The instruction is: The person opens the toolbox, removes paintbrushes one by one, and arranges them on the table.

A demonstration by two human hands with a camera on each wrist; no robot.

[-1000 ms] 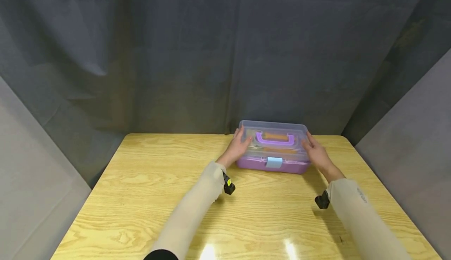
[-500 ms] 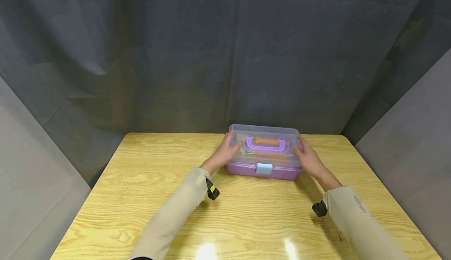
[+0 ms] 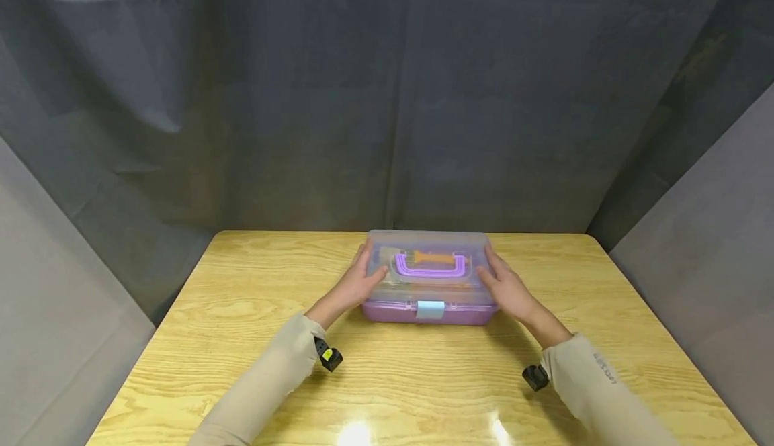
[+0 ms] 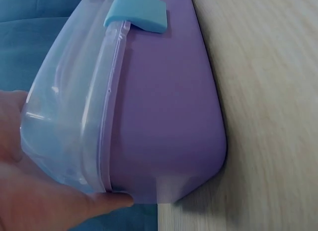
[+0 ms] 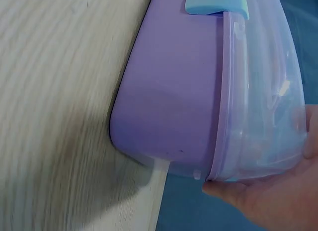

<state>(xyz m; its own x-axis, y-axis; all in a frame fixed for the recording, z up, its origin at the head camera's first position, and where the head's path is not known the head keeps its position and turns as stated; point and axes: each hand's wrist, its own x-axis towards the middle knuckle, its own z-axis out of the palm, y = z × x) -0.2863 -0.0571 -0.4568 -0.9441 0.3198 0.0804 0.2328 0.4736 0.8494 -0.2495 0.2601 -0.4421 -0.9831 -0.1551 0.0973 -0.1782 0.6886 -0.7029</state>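
A plastic storage box (image 3: 393,312) with a purple base and a clear lid is at the middle of the table, its lid down. The light blue latch (image 3: 431,309) faces me, and a purple carry handle (image 3: 431,273) lies folded on top. My left hand (image 3: 357,281) grips the box's left end, thumb over the lid. At the opposite end, my right hand (image 3: 510,291) holds it the same way. Through the lid shows an orange-handled item (image 3: 432,258), its kind unclear. Both wrist views show the purple base low against the tabletop; some fingers are hidden behind the box ends.
The box stands on a wooden table (image 3: 254,285) whose far edge runs just behind it. A dark curtain (image 3: 302,97) hangs beyond that edge. Pale panels rise at the left (image 3: 54,298) and right (image 3: 713,244).
Both hands have brought the box leftward and nearer to me, from the far right to the middle of the table. Its front has turned slightly to face me more squarely.
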